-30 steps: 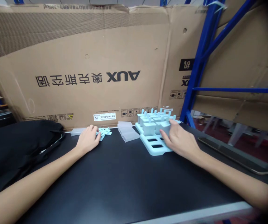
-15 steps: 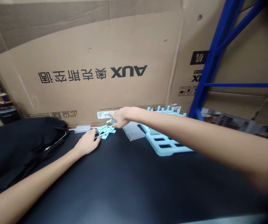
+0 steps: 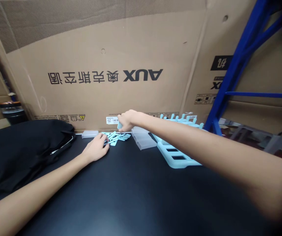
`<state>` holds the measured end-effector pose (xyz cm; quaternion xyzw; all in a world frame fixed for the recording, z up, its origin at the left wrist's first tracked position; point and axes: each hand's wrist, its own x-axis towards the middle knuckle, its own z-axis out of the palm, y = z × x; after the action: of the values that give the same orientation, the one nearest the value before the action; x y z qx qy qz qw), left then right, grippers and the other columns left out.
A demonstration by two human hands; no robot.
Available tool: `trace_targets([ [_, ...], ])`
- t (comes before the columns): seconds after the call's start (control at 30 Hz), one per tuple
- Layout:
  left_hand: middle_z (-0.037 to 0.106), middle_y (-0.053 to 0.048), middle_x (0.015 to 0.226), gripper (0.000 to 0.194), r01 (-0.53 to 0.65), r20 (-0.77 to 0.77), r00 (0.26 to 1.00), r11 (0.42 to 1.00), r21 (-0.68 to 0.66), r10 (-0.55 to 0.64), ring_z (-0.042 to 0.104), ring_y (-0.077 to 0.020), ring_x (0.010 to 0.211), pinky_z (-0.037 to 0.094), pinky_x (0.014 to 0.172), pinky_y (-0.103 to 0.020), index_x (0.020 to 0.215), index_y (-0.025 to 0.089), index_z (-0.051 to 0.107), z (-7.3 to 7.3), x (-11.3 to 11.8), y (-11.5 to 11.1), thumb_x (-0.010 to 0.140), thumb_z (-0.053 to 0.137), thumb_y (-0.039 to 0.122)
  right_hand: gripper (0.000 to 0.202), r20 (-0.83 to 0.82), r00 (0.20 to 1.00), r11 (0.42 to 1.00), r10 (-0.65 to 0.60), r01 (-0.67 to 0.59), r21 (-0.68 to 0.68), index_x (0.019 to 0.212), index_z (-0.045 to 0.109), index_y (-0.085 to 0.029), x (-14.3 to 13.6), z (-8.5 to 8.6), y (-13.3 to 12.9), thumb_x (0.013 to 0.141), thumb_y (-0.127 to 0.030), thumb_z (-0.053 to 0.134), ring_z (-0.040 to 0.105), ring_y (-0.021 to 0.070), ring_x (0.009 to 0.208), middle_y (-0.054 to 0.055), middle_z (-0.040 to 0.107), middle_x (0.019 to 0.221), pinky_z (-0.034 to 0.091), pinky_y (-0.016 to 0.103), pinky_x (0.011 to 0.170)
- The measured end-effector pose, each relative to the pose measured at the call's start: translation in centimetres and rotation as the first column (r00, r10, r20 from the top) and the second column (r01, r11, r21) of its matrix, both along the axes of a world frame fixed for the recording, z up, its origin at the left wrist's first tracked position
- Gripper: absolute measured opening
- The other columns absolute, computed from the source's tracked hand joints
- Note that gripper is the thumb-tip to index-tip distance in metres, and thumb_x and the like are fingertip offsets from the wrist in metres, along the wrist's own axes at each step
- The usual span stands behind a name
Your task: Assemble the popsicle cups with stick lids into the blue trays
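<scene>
In the head view, my left hand (image 3: 96,147) rests on the table at the near left edge of a pile of flat light blue plastic hooks (image 3: 116,137). Its thumb and fingers are apart, and the fingertips touch the pile. Just above the pile's right part, my right hand (image 3: 128,119) is closed on a light blue plastic piece (image 3: 119,125), mostly hidden by the fingers. Right of the pile lie clear plastic boxes (image 3: 143,139). Beyond them stands a light blue rack (image 3: 175,160) with upright pegs, partly covered by my right forearm.
A small clear box (image 3: 90,134) lies behind my left hand. Black cloth (image 3: 25,147) covers the table's left side, with a dark jar (image 3: 13,113) behind it. A large cardboard box (image 3: 101,98) walls the back; a blue metal frame (image 3: 231,75) rises at right.
The view has swung slightly left, so the scene sits further right. My right hand has shifted a little left against the cardboard, and more of the pile's right side shows beneath it.
</scene>
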<state>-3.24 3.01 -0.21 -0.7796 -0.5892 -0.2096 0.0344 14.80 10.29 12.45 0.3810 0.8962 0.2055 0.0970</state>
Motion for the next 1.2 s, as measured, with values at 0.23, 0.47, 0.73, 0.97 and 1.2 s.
trace_targets([
  [0.23,0.053,-0.008,0.109,0.019,-0.012,0.046,0.999,1.000,-0.016,0.013,0.052,-0.0256,0.107,0.044,0.091,-0.041,0.098,0.022,0.047,-0.2,-0.3,0.5,0.087,0.043,0.037,0.062,0.065,0.993,0.992,0.102,-0.107,0.071,0.104,0.066,-0.009,0.3,-1.4,1.8,0.071,-0.060,0.055,0.065,0.0313,0.090,0.020,0.068,0.102,0.046,0.036,0.070],
  [0.47,0.053,-0.011,0.116,0.026,0.030,0.091,0.995,0.999,-0.044,-0.026,0.051,-0.0269,0.111,0.041,0.095,-0.042,0.103,0.020,0.045,-0.7,-0.7,1.3,0.088,0.042,0.040,0.072,0.046,0.993,0.990,0.113,-0.117,0.085,0.108,0.064,-0.010,0.6,-1.3,2.1,0.073,-0.071,0.049,0.064,0.0327,0.091,0.020,0.067,0.104,0.046,0.038,0.069],
  [0.73,0.054,-0.012,0.117,0.037,0.039,0.091,0.995,0.997,-0.062,-0.034,0.046,-0.0297,0.119,0.037,0.101,-0.045,0.108,0.020,0.046,-0.9,-0.8,1.8,0.087,0.042,0.050,0.073,0.020,0.987,0.984,0.159,-0.160,0.077,0.121,0.056,-0.013,0.4,-1.6,2.5,0.074,-0.069,0.050,0.063,0.0333,0.094,0.019,0.067,0.102,0.044,0.039,0.073],
  [0.97,0.053,-0.013,0.122,0.037,0.037,0.088,0.996,0.994,-0.100,-0.028,0.035,-0.0310,0.132,0.032,0.105,-0.047,0.100,0.020,0.047,-0.9,-0.6,1.9,0.091,0.031,0.053,0.085,-0.002,0.997,0.987,-0.077,0.076,-0.139,0.122,0.057,-0.012,0.7,-0.3,3.0,0.061,-0.071,0.062,0.062,0.0319,0.096,0.018,0.063,0.114,0.047,0.038,0.073],
  [1.2,0.057,-0.011,0.108,0.047,0.037,0.143,0.990,0.993,-0.114,-0.020,0.051,-0.0287,0.109,0.041,0.093,-0.046,0.093,0.021,0.047,-0.3,-0.4,1.3,0.090,0.026,0.063,0.086,0.168,0.949,0.843,-0.267,0.315,-0.437,0.127,0.057,-0.020,5.1,0.9,3.6,0.054,-0.061,0.075,0.062,0.0285,0.093,0.012,0.061,0.119,0.048,0.038,0.072],
])
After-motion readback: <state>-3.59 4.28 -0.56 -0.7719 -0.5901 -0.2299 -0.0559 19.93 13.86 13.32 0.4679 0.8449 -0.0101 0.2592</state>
